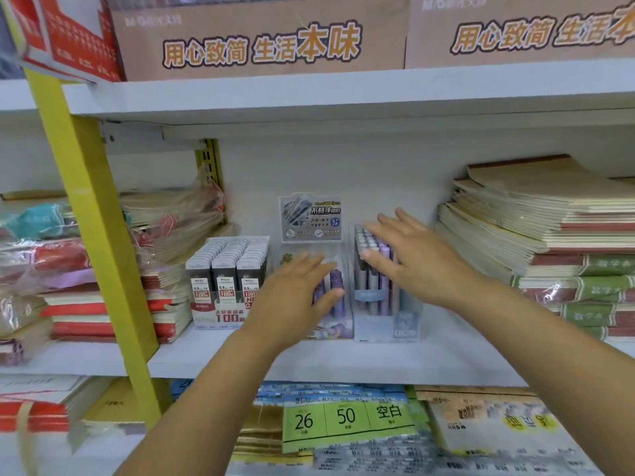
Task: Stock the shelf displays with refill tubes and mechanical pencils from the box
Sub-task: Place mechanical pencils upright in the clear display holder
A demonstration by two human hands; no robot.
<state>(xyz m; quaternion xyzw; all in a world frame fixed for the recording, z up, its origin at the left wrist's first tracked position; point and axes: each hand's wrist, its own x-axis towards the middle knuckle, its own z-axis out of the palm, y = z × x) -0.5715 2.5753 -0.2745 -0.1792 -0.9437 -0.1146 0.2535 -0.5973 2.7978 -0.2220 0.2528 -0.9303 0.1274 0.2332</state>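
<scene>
Seemingly touched by the right hand [415, 257], mechanical pencils [370, 282] stand upright, caps up.

White shelf [343, 359] w/ yellow upright [92, 207] (notebook stacks [549, 214] both sides).

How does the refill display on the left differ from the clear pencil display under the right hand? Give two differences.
The refill display holds flat dark packs in three rows; the pencil display holds upright barrels with white caps. The refill display has a printed red-and-white front; the pencil display's walls are clear. Both stand on the white shelf.
</scene>
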